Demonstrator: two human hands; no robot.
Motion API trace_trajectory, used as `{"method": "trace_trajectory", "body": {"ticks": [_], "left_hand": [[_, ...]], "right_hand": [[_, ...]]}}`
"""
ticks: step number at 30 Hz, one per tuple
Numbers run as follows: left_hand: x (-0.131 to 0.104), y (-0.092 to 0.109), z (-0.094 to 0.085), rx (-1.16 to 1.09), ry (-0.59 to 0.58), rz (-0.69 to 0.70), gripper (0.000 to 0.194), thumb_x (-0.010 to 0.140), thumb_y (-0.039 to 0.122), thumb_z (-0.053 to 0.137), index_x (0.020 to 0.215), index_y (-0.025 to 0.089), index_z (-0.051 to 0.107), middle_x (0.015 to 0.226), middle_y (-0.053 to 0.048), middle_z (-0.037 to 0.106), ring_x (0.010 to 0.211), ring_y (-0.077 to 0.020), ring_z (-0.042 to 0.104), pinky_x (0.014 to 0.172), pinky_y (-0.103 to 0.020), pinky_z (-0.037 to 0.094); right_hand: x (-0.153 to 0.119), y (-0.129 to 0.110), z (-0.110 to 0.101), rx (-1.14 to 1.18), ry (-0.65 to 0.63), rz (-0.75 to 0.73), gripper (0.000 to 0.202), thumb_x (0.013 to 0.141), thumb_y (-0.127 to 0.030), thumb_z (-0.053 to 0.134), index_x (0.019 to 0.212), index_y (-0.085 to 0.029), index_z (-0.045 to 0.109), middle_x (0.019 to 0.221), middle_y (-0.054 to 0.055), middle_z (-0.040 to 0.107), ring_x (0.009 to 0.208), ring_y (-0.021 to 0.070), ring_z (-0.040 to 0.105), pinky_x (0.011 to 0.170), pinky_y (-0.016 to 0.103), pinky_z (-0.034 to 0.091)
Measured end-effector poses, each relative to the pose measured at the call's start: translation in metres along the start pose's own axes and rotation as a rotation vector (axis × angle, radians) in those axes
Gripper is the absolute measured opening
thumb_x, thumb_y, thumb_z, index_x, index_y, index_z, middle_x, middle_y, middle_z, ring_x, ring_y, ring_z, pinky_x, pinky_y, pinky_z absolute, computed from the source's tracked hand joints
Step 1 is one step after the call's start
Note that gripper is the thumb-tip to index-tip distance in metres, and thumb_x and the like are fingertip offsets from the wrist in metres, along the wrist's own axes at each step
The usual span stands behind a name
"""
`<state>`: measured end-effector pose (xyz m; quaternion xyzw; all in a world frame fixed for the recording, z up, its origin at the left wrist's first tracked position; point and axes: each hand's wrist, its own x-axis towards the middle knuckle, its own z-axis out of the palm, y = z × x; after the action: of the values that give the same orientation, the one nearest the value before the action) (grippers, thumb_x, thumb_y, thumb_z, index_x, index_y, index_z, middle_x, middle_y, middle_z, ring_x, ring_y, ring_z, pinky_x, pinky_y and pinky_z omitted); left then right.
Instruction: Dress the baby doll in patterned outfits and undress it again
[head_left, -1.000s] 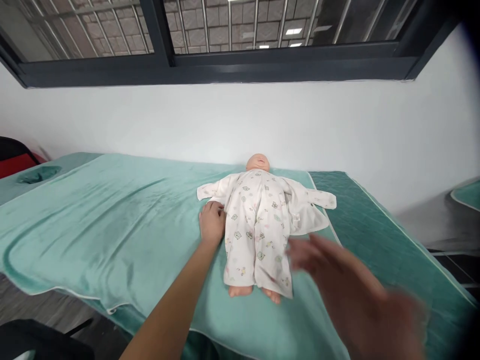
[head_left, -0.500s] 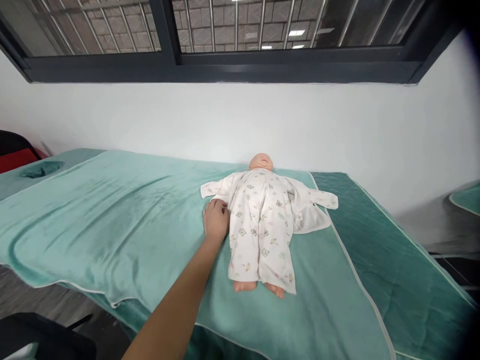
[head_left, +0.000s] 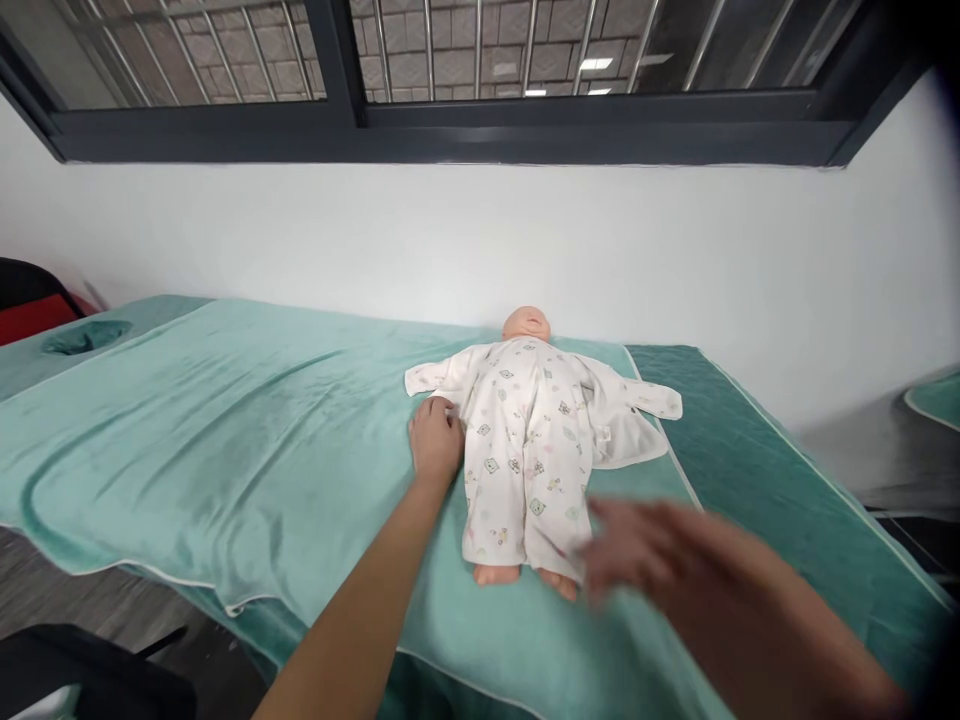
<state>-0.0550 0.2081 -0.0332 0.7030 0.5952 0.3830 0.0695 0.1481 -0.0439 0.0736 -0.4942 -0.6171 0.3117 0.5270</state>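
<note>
A baby doll (head_left: pixel 527 323) lies on its back on a light green blanket (head_left: pixel 300 430), its head near the wall. White printed clothes (head_left: pixel 525 440) cover its body and legs, with sleeves spread to both sides and bare feet showing. My left hand (head_left: pixel 436 438) rests at the left edge of the clothes, below the left sleeve; its fingers are curled and partly hidden, so what they hold cannot be made out. Blurred by motion, my right hand (head_left: pixel 637 550) is over the blanket beside the doll's right-side trouser leg.
Under the light blanket is a darker green cover (head_left: pixel 795 520) on the bed. A white wall (head_left: pixel 375 240) and a dark-framed window (head_left: pixel 600 130) stand behind. At the lower left is a black object (head_left: pixel 90 670); a red and black item (head_left: pixel 34 305) is at far left.
My right hand has come into view from the lower right and is near the doll's lower leg. My left hand remains beside the clothes. The view has shifted slightly.
</note>
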Motion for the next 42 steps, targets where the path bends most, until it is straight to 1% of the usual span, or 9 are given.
{"method": "trace_trajectory", "body": {"ticks": [3,5,8,11,18,27,31,36,42], "left_hand": [[0.001,-0.001,0.000,-0.013,0.095,-0.068,0.026,0.081,0.010,0.046,0.101,0.021,0.058,0.109,-0.007,0.065,0.106,-0.0242,0.059,0.092,-0.040,0.041],[0.002,0.000,0.000,0.019,0.145,-0.106,0.028,0.082,0.013,0.046,0.108,0.020,0.056,0.111,-0.008,0.064,0.108,-0.0257,0.058,0.093,-0.041,0.042],[0.002,0.002,0.002,0.114,0.150,-0.128,0.033,0.083,0.017,0.049,0.115,0.017,0.055,0.116,-0.012,0.063,0.115,-0.0290,0.055,0.098,-0.045,0.040],[0.002,0.004,0.005,0.185,0.147,-0.133,0.035,0.084,0.021,0.049,0.118,0.015,0.054,0.126,-0.015,0.059,0.123,-0.0298,0.051,0.102,-0.045,0.038],[0.004,0.003,0.011,0.290,0.159,-0.174,0.046,0.086,0.031,0.052,0.124,0.006,0.054,0.139,-0.022,0.050,0.131,-0.0337,0.043,0.108,-0.046,0.034],[0.004,0.003,0.005,0.216,0.095,-0.094,0.021,0.090,0.028,0.048,0.097,0.015,0.062,0.117,-0.015,0.063,0.118,-0.0310,0.052,0.105,-0.049,0.034],[0.004,0.001,0.000,0.035,0.086,-0.127,0.023,0.094,0.031,0.042,0.102,0.017,0.059,0.092,-0.010,0.068,0.099,-0.0279,0.062,0.099,-0.046,0.039],[0.000,-0.001,-0.002,-0.084,0.130,-0.191,0.037,0.100,0.040,0.028,0.119,0.017,0.050,0.099,-0.012,0.068,0.087,-0.0250,0.066,0.074,-0.034,0.047],[-0.001,0.000,-0.002,-0.179,0.146,-0.222,0.039,0.100,0.042,0.029,0.121,0.017,0.050,0.100,-0.013,0.068,0.089,-0.0265,0.066,0.073,-0.034,0.046]], "right_hand": [[0.048,0.044,-0.020,-0.074,0.152,0.059,0.056,0.090,-0.063,0.038,0.138,-0.035,0.047,0.138,0.008,0.055,0.128,0.0325,0.051,0.097,0.053,0.048],[0.072,0.086,-0.044,-0.452,0.382,0.262,0.057,0.089,-0.059,0.046,0.133,-0.023,0.051,0.133,0.015,0.058,0.120,0.0330,0.056,0.094,0.048,0.048],[0.086,0.143,-0.080,-1.021,0.405,0.522,0.063,0.091,-0.059,0.039,0.128,-0.011,0.053,0.126,0.024,0.058,0.117,0.0396,0.055,0.092,0.053,0.045],[0.086,0.173,-0.095,-1.109,0.394,0.685,0.064,0.089,-0.066,0.036,0.116,-0.012,0.059,0.113,0.021,0.064,0.106,0.0372,0.060,0.080,0.046,0.048],[0.084,0.173,-0.088,-1.151,0.342,0.704,0.044,0.091,-0.060,0.039,0.090,-0.022,0.061,0.089,0.008,0.066,0.077,0.0254,0.062,0.058,0.032,0.036],[0.078,0.172,-0.083,-1.268,0.543,0.305,0.027,0.097,-0.031,0.041,0.102,-0.021,0.066,0.104,0.008,0.066,0.092,0.0207,0.058,0.068,0.029,0.035],[0.080,0.176,-0.085,-1.137,0.481,0.418,0.034,0.094,-0.045,0.043,0.099,-0.020,0.066,0.099,0.008,0.066,0.091,0.0225,0.059,0.067,0.030,0.037],[0.080,0.176,-0.087,-1.144,0.390,0.580,0.038,0.091,-0.052,0.043,0.085,-0.020,0.062,0.078,0.007,0.064,0.076,0.0247,0.059,0.066,0.033,0.037],[0.093,0.162,-0.076,-0.695,0.698,0.429,0.031,0.086,-0.049,0.047,0.078,-0.020,0.054,0.071,0.004,0.058,0.071,0.0227,0.054,0.066,0.033,0.039]]}}
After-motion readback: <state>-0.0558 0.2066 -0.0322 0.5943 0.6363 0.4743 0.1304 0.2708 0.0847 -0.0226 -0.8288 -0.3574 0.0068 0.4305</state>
